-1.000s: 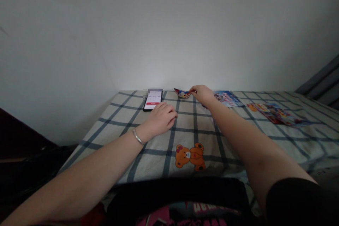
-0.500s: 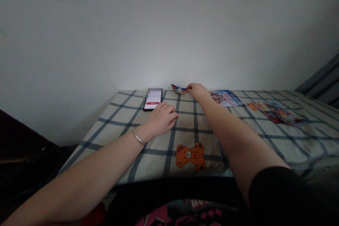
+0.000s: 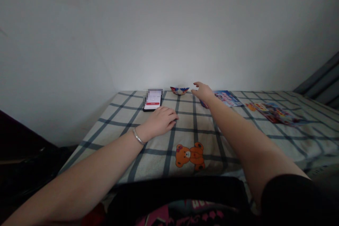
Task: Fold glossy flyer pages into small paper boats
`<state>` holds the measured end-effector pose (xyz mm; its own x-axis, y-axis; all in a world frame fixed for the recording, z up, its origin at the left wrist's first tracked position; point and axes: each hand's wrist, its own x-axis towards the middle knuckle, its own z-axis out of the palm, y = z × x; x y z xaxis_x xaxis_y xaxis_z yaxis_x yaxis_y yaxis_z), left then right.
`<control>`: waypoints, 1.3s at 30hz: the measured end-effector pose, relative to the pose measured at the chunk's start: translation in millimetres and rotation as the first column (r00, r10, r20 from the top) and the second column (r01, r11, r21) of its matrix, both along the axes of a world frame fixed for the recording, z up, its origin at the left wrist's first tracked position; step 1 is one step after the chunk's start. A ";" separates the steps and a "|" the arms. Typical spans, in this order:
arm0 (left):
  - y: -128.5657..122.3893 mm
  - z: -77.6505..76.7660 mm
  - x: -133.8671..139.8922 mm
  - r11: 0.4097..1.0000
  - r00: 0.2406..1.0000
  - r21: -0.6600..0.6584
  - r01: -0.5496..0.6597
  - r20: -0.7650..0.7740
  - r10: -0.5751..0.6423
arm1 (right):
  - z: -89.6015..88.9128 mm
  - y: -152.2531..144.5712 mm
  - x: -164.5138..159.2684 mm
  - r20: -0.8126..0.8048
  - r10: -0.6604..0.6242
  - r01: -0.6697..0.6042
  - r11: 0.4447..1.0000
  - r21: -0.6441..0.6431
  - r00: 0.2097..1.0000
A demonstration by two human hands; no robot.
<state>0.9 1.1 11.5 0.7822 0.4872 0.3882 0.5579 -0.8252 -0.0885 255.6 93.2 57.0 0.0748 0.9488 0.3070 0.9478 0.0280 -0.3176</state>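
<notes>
**Head view: folded paper boat sits free by the wall, right hand hovering just beside it**

Head view shows the small folded paper boat at the far edge of the bed, close to the wall and just right of the phone. Right hand is just beside it, fingers loosely spread, holding nothing, apart from the boat w/ a small gap. Left hand lies palm-down on the checked sheet, fingers loosely curled, empty, near the phone (screen lit).

Risks, as I judge them:
- Boat is light paper on soft bedding; a brush from the right hand's fingertips could tip it or knock it vs. the wall, maybe denting the folds.
- Soft surface gives no firm base, so pressing the sheet nearby could make it lean or topple.
- Left hand sits near the phone; a sideways shift could nudge it toward the bed edge.
- Printed sheets lie under/near the right forearm; dragging the arm could crumple or slide them.
</notes>
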 end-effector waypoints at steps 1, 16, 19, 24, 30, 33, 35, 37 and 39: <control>-0.2 0.1 0.0 1.000 1.000 -0.004 -0.001 0.001 0.001 | 0.3 -3.2 5.8 0.032 0.018 -0.018 1.000 -0.005 0.999; 0.6 1.8 0.7 0.996 0.999 -0.087 0.000 -0.032 -0.003 | -50.9 -62.9 57.9 0.295 -0.043 0.113 0.968 -0.226 0.955; 1.3 1.5 -0.4 0.995 0.999 -0.094 0.024 -0.029 -0.027 | -46.8 -70.8 52.6 0.336 0.002 0.077 0.972 -0.221 0.942; 1.9 1.2 -1.3 0.995 0.999 -0.090 0.031 -0.033 -0.035 | -29.3 -85.8 45.8 0.377 0.031 0.045 0.980 -0.193 0.926; 3.0 1.0 -1.9 0.995 0.999 -0.094 0.033 -0.036 -0.037 | -18.2 -92.7 41.8 0.446 0.035 0.048 0.984 -0.173 0.894; 2.7 1.4 -1.7 0.995 0.999 -0.088 0.037 -0.019 -0.039 | -17.2 -95.0 39.6 0.490 0.135 -0.068 0.986 -0.152 0.861; 2.3 1.8 -1.4 0.996 1.000 -0.091 0.023 -0.005 -0.024 | -16.7 -98.3 36.6 0.497 0.254 -0.199 0.967 -0.162 0.830; 2.2 1.8 -1.3 0.995 1.000 -0.101 0.010 0.007 -0.009 | -17.0 -102.4 32.1 0.477 0.364 -0.327 0.931 -0.162 0.800; 2.6 1.4 -1.5 0.994 1.000 -0.105 0.010 0.021 -0.008 | -19.1 -106.0 26.1 0.446 0.450 -0.437 0.889 -0.139 0.773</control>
